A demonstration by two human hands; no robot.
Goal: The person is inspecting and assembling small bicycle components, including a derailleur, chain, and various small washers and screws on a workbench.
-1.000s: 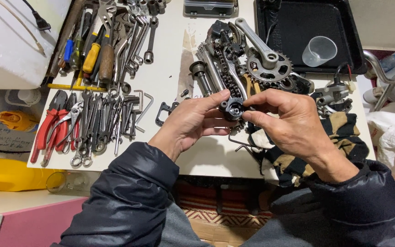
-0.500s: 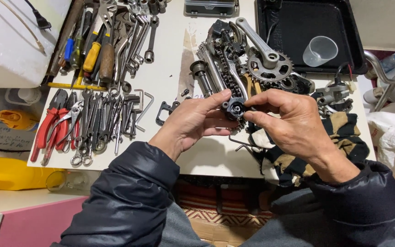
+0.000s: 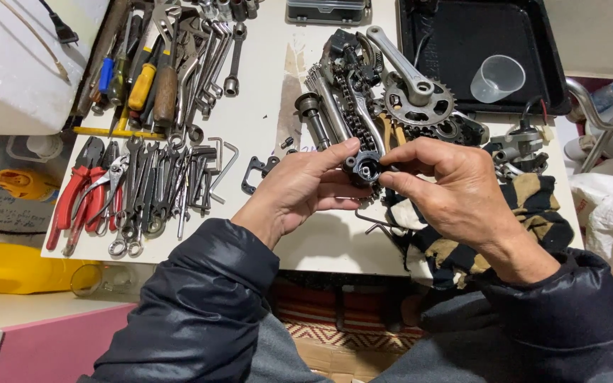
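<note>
Both hands are meeting above the near edge of the worktop, with the wrists bent inward. The left hand is closing its thumb and fingers around a small dark round metal part, and the right hand is pinching the same part from the other side with its fingertips. In the far right corner, a black tray is holding a clear plastic cup, which is lying tilted.

One head-worn camera looks steeply down, close over the white worktable and its tools.
</note>
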